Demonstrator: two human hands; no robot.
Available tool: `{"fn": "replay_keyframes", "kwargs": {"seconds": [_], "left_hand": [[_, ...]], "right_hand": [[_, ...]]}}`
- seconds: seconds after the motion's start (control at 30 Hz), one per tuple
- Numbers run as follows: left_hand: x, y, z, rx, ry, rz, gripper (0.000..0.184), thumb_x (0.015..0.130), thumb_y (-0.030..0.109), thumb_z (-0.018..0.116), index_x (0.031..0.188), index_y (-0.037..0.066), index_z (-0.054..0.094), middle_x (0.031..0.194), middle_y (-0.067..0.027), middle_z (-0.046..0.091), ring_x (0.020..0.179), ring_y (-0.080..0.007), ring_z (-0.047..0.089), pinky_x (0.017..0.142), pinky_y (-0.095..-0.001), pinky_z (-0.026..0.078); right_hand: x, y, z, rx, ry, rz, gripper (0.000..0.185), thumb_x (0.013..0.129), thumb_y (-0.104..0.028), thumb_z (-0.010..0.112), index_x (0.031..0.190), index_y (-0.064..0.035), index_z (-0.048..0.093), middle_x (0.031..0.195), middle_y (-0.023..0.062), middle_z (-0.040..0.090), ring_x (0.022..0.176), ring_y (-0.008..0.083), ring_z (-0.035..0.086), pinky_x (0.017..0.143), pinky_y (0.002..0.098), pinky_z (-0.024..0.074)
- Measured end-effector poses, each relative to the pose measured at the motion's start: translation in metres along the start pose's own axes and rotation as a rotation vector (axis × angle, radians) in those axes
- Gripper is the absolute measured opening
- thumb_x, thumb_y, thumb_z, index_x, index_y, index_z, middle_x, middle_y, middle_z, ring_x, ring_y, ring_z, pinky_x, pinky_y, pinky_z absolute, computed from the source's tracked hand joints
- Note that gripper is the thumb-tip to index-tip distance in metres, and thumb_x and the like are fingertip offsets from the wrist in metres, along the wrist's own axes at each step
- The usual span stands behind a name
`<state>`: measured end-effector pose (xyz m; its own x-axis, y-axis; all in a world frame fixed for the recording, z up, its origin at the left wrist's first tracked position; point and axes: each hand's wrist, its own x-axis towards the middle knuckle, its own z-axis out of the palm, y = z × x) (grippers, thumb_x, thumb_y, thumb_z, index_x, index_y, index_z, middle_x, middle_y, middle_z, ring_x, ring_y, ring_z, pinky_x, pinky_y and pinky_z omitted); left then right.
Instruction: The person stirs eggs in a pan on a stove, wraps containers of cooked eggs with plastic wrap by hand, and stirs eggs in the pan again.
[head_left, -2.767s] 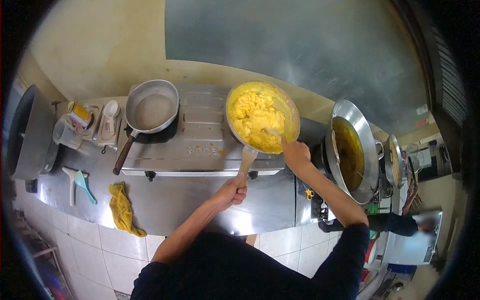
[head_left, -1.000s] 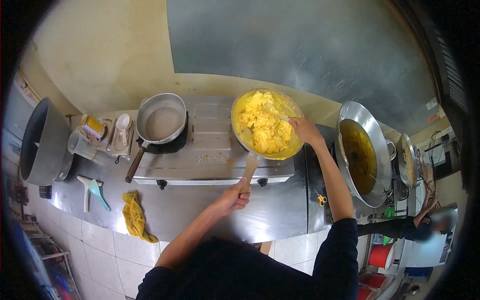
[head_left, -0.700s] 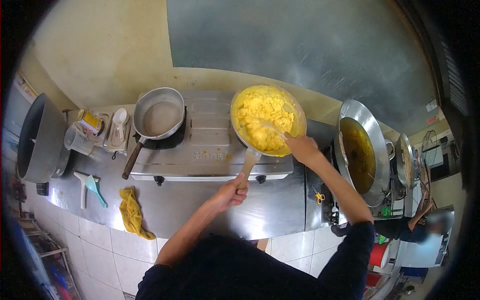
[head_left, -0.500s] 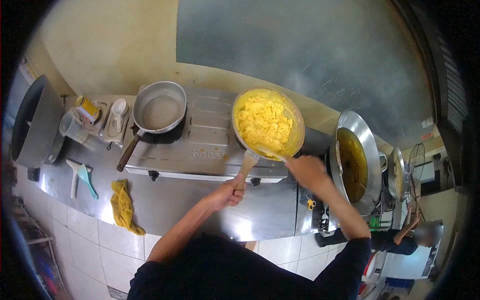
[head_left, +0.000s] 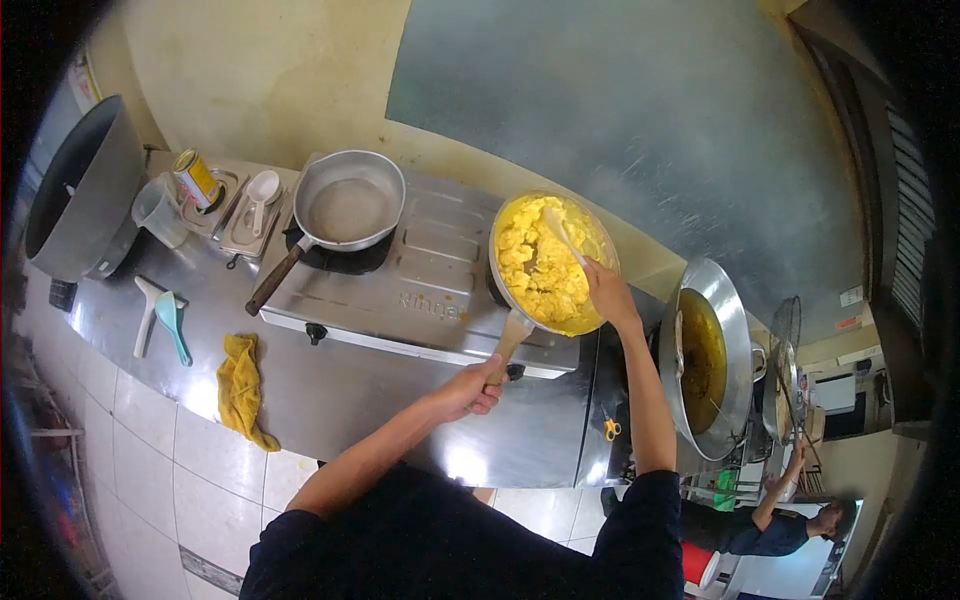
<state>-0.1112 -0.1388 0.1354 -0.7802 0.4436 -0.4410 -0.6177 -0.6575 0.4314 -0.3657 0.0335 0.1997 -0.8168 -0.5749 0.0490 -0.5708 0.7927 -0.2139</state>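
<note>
From afar I have the pan (head_left: 600, 236) at the right end of the stove (head_left: 425, 265): left hand (head_left: 472, 390) curled round its handle (head_left: 512, 333), right hand (head_left: 609, 292) pinching a spoon (head_left: 564, 236) in yellow food (head_left: 525, 268). I'd brace firmly and scrape gently. Right of the stove, a wok (head_left: 738, 375) crowds my right arm (head_left: 652, 400); a saucepan (head_left: 345, 208) occupies its left.

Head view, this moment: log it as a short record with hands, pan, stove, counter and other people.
Left hand: gripping the pale handle of the food pan
Right hand: holding a pale stirring utensil over the food
Pan contents: lumpy yellow food
Gas stove: dark-handled metal pan on left burner
Counter: mustard cloth, turquoise spoon
Right of stove: wok holding brownish liquid
Other person: far right, dark top
</note>
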Motion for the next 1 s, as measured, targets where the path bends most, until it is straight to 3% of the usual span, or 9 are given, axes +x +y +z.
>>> {"fn": "replay_keyframes", "kwargs": {"seconds": [0.17, 0.27, 0.37, 0.47, 0.5, 0.63, 0.8, 0.87, 1.0], "left_hand": [[0.001, 0.001, -0.001, -0.017, -0.02, -0.014, 0.044, 0.094, 0.053, 0.035, 0.092, 0.01, 0.043, 0.062, 0.0063, 0.03, 0.048, -0.0044, 0.025, 0.041, -0.0205, 0.02], [0.0, 0.002, -0.002, -0.031, -0.018, -0.022, 0.045, 0.093, 0.053, 0.036, 0.093, 0.009, 0.044, 0.062, 0.007, 0.03, 0.047, -0.0038, 0.024, 0.04, -0.0194, 0.019], [-0.002, 0.005, 0.002, -0.045, -0.015, -0.04, 0.044, 0.093, 0.053, 0.037, 0.093, 0.01, 0.044, 0.062, 0.0069, 0.03, 0.047, -0.0037, 0.024, 0.039, -0.0193, 0.018], [0.0, 0.001, 0.004, -0.061, 0.004, -0.031, 0.043, 0.093, 0.053, 0.037, 0.092, 0.01, 0.044, 0.061, 0.0067, 0.031, 0.046, -0.0037, 0.024, 0.039, -0.0195, 0.019], [0.0, -0.001, 0.005, -0.057, 0.021, -0.024, 0.043, 0.093, 0.053, 0.037, 0.091, 0.01, 0.044, 0.061, 0.0066, 0.032, 0.046, -0.0036, 0.024, 0.038, -0.0197, 0.02], [0.003, -0.004, 0.001, -0.058, -0.002, -0.006, 0.043, 0.093, 0.053, 0.038, 0.09, 0.011, 0.045, 0.06, 0.0066, 0.032, 0.046, -0.0037, 0.025, 0.038, -0.0198, 0.021], [0.001, -0.005, 0.005, -0.06, 0.021, -0.007, 0.044, 0.091, 0.056, 0.038, 0.088, 0.012, 0.043, 0.06, 0.0064, 0.03, 0.047, -0.0043, 0.024, 0.04, -0.0207, 0.019], [0.004, -0.005, 0.006, -0.052, 0.006, -0.01, 0.044, 0.092, 0.055, 0.038, 0.088, 0.012, 0.043, 0.06, 0.0063, 0.03, 0.047, -0.0044, 0.024, 0.04, -0.0207, 0.019], [0.005, -0.01, 0.009, -0.08, 0.004, -0.017, 0.044, 0.092, 0.055, 0.038, 0.09, 0.011, 0.041, 0.06, 0.0061, 0.03, 0.047, -0.0046, 0.024, 0.04, -0.0206, 0.02]], "right_hand": [[0.006, -0.037, -0.005, -0.187, -0.041, 0.08, 0.037, 0.095, -0.03, 0.035, 0.12, -0.0093, 0.053, 0.093, 0.0209, 0.063, 0.086, 0.0392, 0.06, 0.076, 0.0484, 0.0466], [-0.005, -0.048, 0.008, -0.373, -0.246, 0.109, 0.033, 0.094, -0.029, 0.036, 0.113, -0.0087, 0.054, 0.084, 0.0199, 0.064, 0.08, 0.0384, 0.062, 0.072, 0.0508, 0.0472], [-0.03, -0.094, -0.066, -0.433, -0.512, -0.138, 0.028, 0.093, -0.025, 0.038, 0.107, -0.0065, 0.054, 0.08, 0.0241, 0.063, 0.08, 0.0382, 0.063, 0.069, 0.0514, 0.0485], [-0.068, -0.088, -0.02, -0.564, -0.452, -0.047, 0.03, 0.092, -0.027, 0.038, 0.106, -0.0059, 0.054, 0.085, 0.0223, 0.063, 0.081, 0.0365, 0.063, 0.068, 0.0511, 0.0484], [-0.068, -0.051, 0.026, -0.61, -0.235, -0.048, 0.031, 0.092, -0.029, 0.038, 0.106, -0.0058, 0.054, 0.09, 0.0191, 0.064, 0.083, 0.0347, 0.064, 0.069, 0.05, 0.0487], [-0.016, -0.029, -0.047, -0.496, -0.355, 0.074, 0.028, 0.088, -0.016, 0.04, 0.099, -0.0018, 0.062, 0.092, 0.0194, 0.065, 0.086, 0.0339, 0.064, 0.073, 0.0462, 0.0511], [-0.058, -0.098, -0.114, -0.506, -0.653, -0.189, 0.027, 0.086, -0.016, 0.043, 0.091, -0.0027, 0.065, 0.09, 0.0195, 0.065, 0.086, 0.0336, 0.065, 0.074, 0.0434, 0.0512], [-0.074, -0.086, -0.071, -0.56, -0.612, -0.027, 0.03, 0.089, -0.027, 0.043, 0.087, -0.005, 0.063, 0.084, 0.0214, 0.064, 0.08, 0.0383, 0.063, 0.071, 0.0493, 0.0491], [-0.046, 0.004, -0.029, -0.686, -0.316, 0.084, 0.023, 0.084, -0.019, 0.048, 0.087, -0.0023, 0.064, 0.087, 0.02, 0.065, 0.08, 0.0364, 0.064, 0.069, 0.0473, 0.0511]]}}
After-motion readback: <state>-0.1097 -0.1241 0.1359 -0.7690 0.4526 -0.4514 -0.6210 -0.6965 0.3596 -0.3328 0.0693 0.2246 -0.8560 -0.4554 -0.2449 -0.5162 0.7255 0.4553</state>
